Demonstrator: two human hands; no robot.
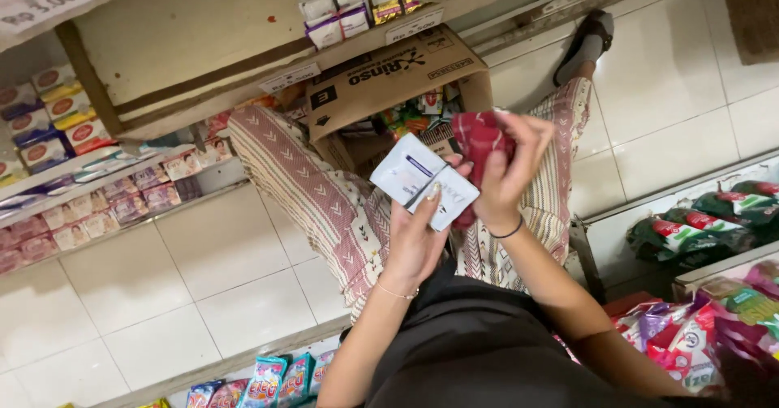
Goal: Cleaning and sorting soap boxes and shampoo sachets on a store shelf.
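Shelves (49,124) of small soap boxes line the left, above a white tiled floor (203,278). At centre, your left hand (418,233) grips two white boxes (422,181), fingers closed around them, over your patterned lap. Just beside it, your right hand (511,168) clutches a red cloth (479,144) that touches the boxes. Behind stands an open carton (398,79) of goods. Green packets (706,225) lie at right.

White box w/ blue label (422,181), dark red cloth (480,136), brown carton (398,75)
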